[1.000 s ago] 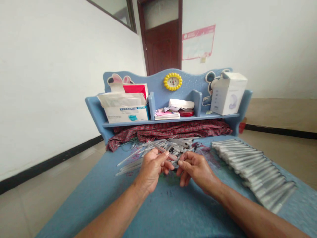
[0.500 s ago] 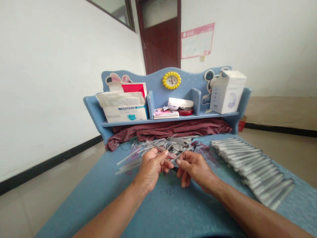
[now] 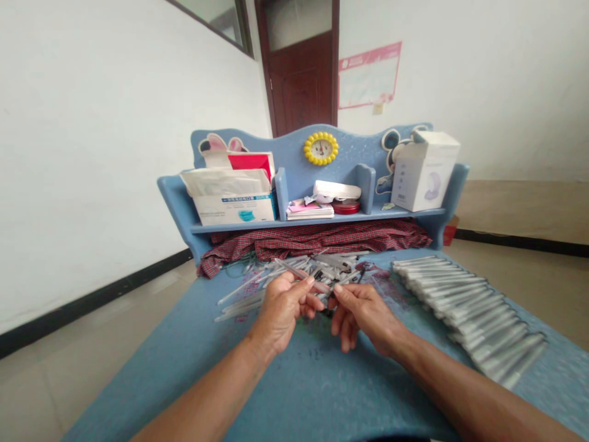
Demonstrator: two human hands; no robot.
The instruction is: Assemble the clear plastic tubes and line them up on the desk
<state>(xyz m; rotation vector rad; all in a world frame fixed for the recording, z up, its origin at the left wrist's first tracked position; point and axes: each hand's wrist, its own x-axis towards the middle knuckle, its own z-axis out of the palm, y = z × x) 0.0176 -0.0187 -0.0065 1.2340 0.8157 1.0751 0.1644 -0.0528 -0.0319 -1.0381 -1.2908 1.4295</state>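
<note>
My left hand [image 3: 284,307] is closed around a clear pen barrel [image 3: 291,268], which points up and to the left. At the barrel's near end, my right hand [image 3: 365,313] pinches with thumb and forefinger; a small dark part shows there, too blurred to make out. The other fingers of that hand hang curled below. Just beyond both hands lies a loose pile of clear pen parts [image 3: 242,304], some with dark pieces among them. To the right, many clear pens with dark ends form a long, layered row [image 3: 473,310].
The blue table [image 3: 294,393] carries a blue shelf [image 3: 368,216] along its back. On it stand a mask box [image 3: 237,205], papers [image 3: 309,212], a red round tin [image 3: 346,209] and a white box [image 3: 426,175]. Checked cloth [image 3: 322,236] is bunched underneath.
My right thumb and fingertips have shifted slightly at the barrel's near end. My left hand keeps the barrel in nearly the same place. The view has moved a little.
</note>
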